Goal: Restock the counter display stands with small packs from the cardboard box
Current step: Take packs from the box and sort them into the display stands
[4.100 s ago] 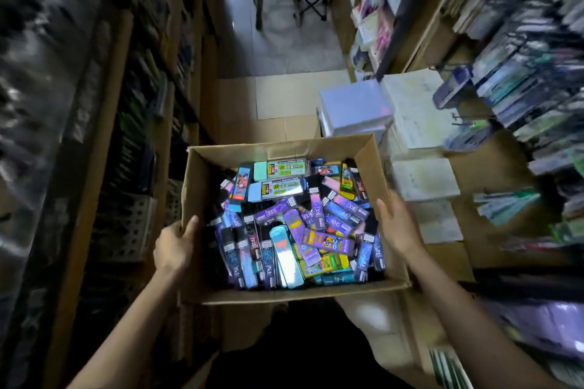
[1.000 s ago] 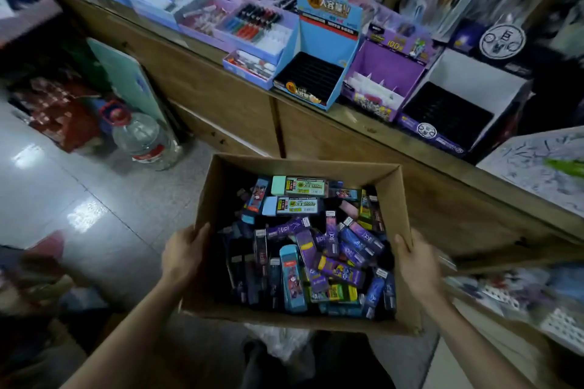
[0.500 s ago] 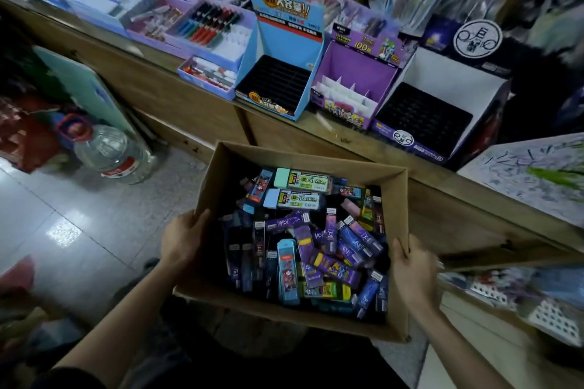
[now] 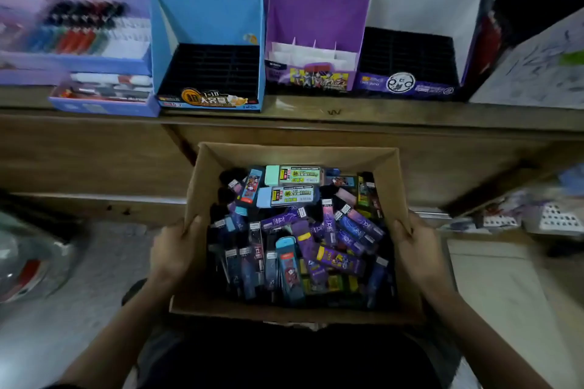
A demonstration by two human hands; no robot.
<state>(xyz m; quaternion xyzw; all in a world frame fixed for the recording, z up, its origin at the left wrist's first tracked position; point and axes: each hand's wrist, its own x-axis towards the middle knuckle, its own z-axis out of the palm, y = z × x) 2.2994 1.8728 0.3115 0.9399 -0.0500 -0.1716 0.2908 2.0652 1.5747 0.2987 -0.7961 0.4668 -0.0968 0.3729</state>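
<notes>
Two hands hold the box (image 4: 294,155) by its side walls. The left hand (image 4: 172,251) grips the left wall and the right hand (image 4: 418,251) grips the right wall, with fingers (image 4: 398,228) curled over the rims. The box is low and near the person, in front of the worktop (image 4: 363,115) and below its top. I cannot tell if it rests on the lap. It is full of packs (image 4: 303,240) in a loose heap.

On the worktop, at the far side, are a blue stand (image 4: 207,19), a purple stand (image 4: 316,17) to its right, and a white stand (image 4: 420,0) further right. Their trays look bare.

What could go wrong? The box is soft card, and so many packs may make it heavy. If one hand lets go to pick a pack, the box may tip and packs may spill on the floor (image 4: 104,278). The walls could bend under the grip. Lifting the box could knock its far wall on the worktop edge. The stands look light, so a bump could push them over. The packs are mixed, so one could go in the wrong stand.
</notes>
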